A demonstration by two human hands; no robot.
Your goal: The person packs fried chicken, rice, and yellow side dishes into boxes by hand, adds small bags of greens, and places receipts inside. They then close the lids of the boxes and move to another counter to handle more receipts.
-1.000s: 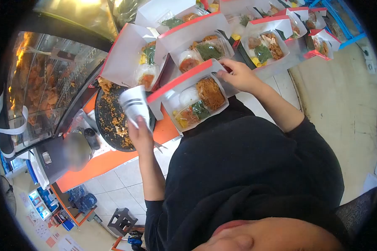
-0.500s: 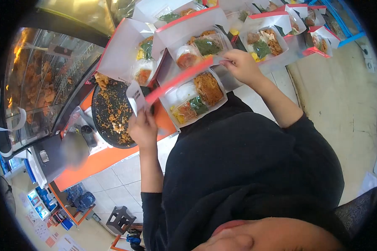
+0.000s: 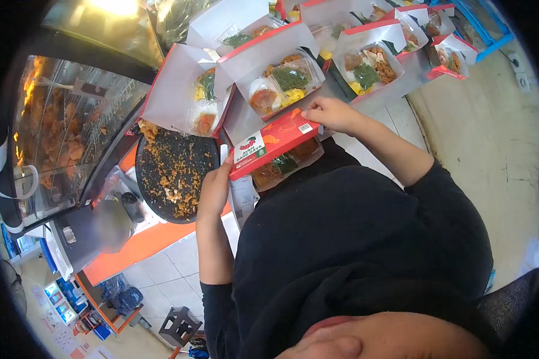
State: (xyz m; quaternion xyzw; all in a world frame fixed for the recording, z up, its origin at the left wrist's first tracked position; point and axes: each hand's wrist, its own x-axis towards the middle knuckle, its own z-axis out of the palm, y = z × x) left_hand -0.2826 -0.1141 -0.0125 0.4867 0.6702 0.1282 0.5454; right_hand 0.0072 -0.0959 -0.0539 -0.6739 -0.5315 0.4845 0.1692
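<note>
A cardboard food box (image 3: 273, 142) is in front of me, its red printed lid folded down over much of the inside. Under the lid's near edge, food and a bag of green leaves (image 3: 282, 164) still show. My left hand (image 3: 213, 185) is closed on the left end of the lid, near a white side flap. At the lid's right end, my right hand (image 3: 334, 115) pinches the corner by the printed square. Just beyond stands an open meal box (image 3: 281, 84) with rice, sambal, greens and yellow pieces.
More open meal boxes (image 3: 374, 66) crowd the far side. A black round tray (image 3: 176, 173) with fried crumbs lies left, near a glass display case (image 3: 72, 125) of fried food. A blue rack (image 3: 482, 27) stands far right; a dark stool (image 3: 179, 326) is on the floor.
The lid has come down over the box, turning its red printed face up and covering most of the food. Both hands have moved lower with it.
</note>
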